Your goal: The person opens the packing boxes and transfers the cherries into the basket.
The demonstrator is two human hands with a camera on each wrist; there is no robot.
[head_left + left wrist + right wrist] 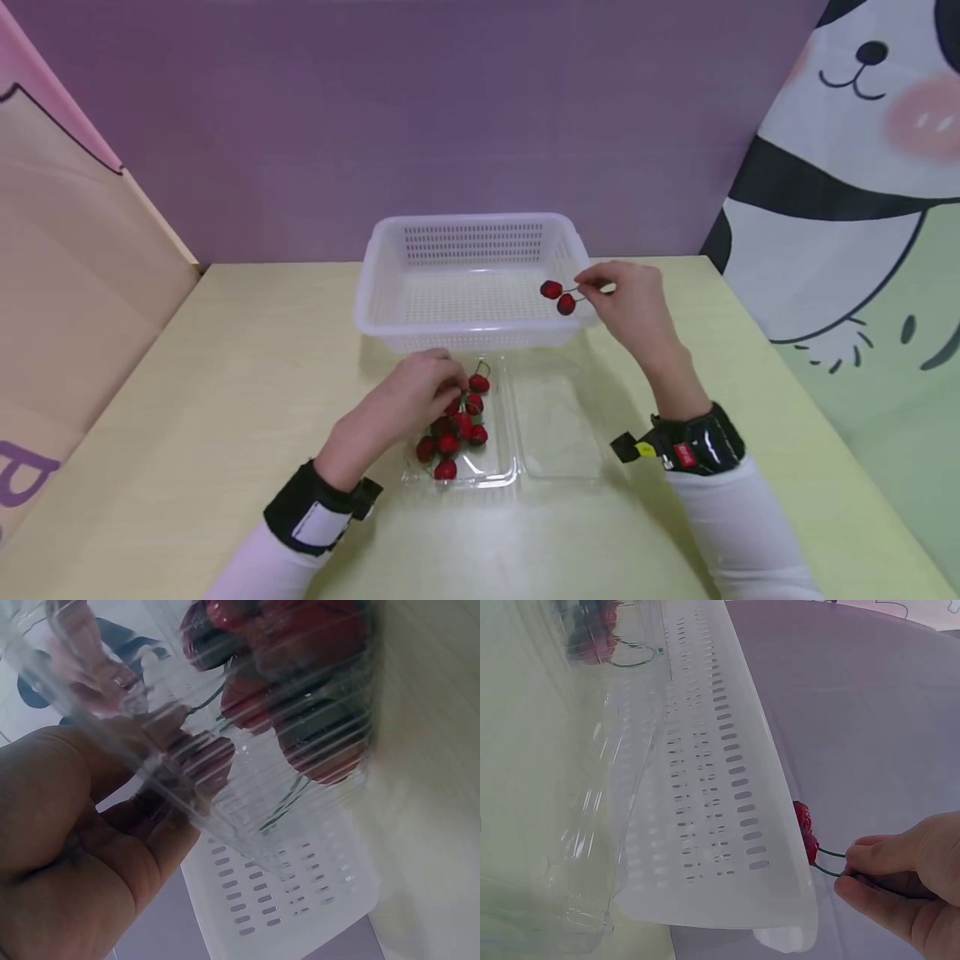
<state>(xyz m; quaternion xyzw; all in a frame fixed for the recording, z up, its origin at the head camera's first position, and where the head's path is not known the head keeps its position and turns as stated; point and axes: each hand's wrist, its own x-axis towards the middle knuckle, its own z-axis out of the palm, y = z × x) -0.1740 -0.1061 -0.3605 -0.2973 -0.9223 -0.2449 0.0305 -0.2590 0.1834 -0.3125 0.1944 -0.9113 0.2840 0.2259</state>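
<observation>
Seen from the head, two bare hands work at a pale wooden-topped table. The right hand is raised over the right end of a white, rectangular, slotted plastic basket, holding two glossy red cherries with thin green stems. The left hand reaches down into a clear plastic hinged box, where a cluster of red cherries lies in the left half; the flat right half lies open beside it, in front of the basket.

The right wrist view makes the grip plain: thumb and fingertips are clamped on both stems, the fruit hanging free of the fingers. The left wrist view adds the box's ribbed side wall and the palm side of the left hand, hidden from above. Its thumb and fingers curl towards each other behind the clear plastic, close to green stems; whether they pinch anything cannot be told.

Both forearms angle inward, the right hand farther forward, the left wrist bent over the box.
</observation>
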